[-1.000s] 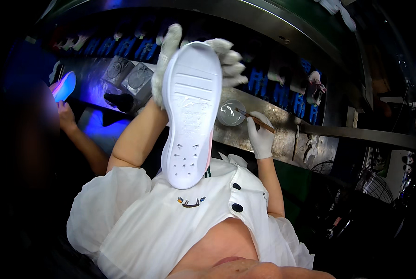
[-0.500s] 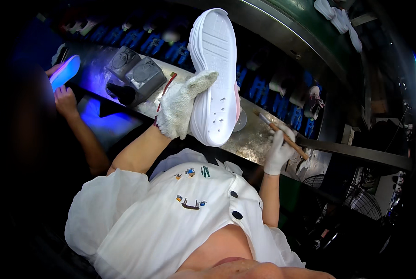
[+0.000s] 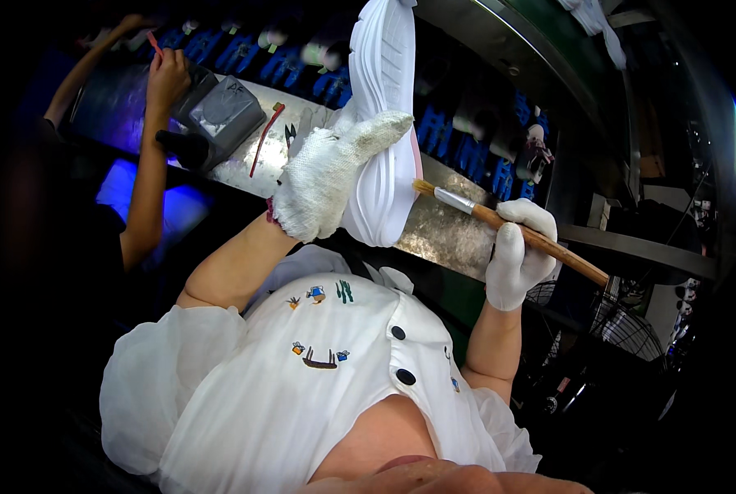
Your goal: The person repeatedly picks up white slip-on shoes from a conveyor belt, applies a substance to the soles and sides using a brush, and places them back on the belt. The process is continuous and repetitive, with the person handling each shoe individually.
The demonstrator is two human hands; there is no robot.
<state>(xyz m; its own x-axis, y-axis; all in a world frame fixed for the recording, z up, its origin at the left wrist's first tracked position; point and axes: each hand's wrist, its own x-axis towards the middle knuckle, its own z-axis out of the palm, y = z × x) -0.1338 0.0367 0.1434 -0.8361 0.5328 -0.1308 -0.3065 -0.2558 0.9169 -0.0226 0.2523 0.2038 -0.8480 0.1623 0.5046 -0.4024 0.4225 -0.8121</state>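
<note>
My left hand (image 3: 323,177), in a white knit glove, is closed around a white shoe sole (image 3: 382,169) with a strip of pink along its right side. The sole stands nearly upright and tilted, its far end cut off by the top edge. My right hand (image 3: 520,255), gloved in white too, grips the wooden handle of a paintbrush (image 3: 487,216). The bristles are at the sole's right edge, near the pink strip; whether they touch it I cannot tell. My left thumb lies across the sole's face.
On the metal bench (image 3: 446,230) are a red-handled brush (image 3: 267,140) and dark grey blocks (image 3: 228,115). Behind runs a row of blue holders (image 3: 281,67) with shoes. At the left, a co-worker's hand (image 3: 168,78) holds a red tool. A wire-guarded fan (image 3: 627,329) stands right.
My right hand has brought the paintbrush up and left to the sole's edge. The sole has turned more side-on. The co-worker's glowing sole is gone from view, and a red tool is held instead.
</note>
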